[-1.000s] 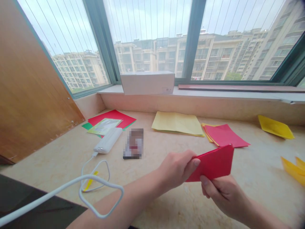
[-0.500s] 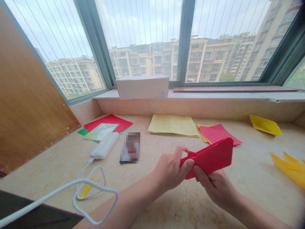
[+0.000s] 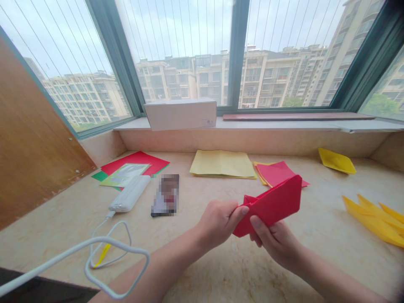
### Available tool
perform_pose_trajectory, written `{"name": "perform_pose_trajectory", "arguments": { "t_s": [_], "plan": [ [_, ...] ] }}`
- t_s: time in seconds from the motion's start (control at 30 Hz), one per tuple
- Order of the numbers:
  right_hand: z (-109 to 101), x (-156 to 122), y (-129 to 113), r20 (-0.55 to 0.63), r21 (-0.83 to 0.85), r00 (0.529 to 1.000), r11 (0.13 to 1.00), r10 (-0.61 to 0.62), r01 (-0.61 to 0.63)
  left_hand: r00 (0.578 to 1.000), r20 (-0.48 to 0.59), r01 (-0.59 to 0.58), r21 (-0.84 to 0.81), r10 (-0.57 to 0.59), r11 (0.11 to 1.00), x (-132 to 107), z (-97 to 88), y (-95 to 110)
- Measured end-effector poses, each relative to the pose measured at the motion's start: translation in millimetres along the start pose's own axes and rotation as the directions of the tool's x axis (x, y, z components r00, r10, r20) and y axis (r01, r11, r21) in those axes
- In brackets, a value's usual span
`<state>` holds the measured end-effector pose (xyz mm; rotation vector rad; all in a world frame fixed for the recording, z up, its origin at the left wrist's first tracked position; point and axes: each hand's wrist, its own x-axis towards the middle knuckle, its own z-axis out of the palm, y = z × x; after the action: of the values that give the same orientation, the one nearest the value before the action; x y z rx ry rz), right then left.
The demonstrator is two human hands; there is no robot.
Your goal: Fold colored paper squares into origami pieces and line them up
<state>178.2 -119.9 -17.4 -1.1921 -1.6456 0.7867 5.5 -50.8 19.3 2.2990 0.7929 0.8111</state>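
Note:
Both my hands hold a folded red paper above the marble counter. My left hand pinches its left end between thumb and fingers. My right hand grips it from below, thumb pressed on the front face. The paper's long edge slants up to the right. Just behind it lies a small stack of red and yellow sheets.
A pale yellow sheet lies at centre back, red and green sheets at back left. A white power bank with a looping cable, a phone, a white box on the sill, yellow folded papers at right.
The folded red paper has been pressed flatter and tilted, its right tip raised. My left fingers shifted along its left end. The view drifted to the right.

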Motion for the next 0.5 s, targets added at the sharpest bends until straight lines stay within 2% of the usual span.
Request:
{"name": "perform_pose_trajectory", "arguments": {
  "t_s": [0.13, 0.27, 0.4, 0.5],
  "plan": [
    [-1.2, 0.3, -1.3, 0.000, -0.033, 1.000, 0.999, -0.029, 0.029, 1.000, -0.003, 0.004, -0.005, -0.004, 1.000, 0.2, 1.9, -1.3],
    [-3.8, 3.7, -6.1, 0.000, -0.101, 0.998, 0.993, -0.064, 0.064, 0.999, -0.019, -0.038, 0.057, 0.039, 0.998, 0.4, 4.1, -7.5],
    [-13.8, 13.0, -7.4, 0.008, -0.152, 0.984, 0.973, -0.177, 0.176, 0.993, -0.035, -0.104, 0.248, 0.116, 0.963, 3.6, -3.0, -16.9],
    [-27.1, 23.2, -4.6, -0.064, -0.130, 0.991, 0.986, -0.117, 0.108, 0.989, -0.019, -0.124, 0.407, 0.144, 0.905, 8.8, -15.0, -23.5]
  ]
}}
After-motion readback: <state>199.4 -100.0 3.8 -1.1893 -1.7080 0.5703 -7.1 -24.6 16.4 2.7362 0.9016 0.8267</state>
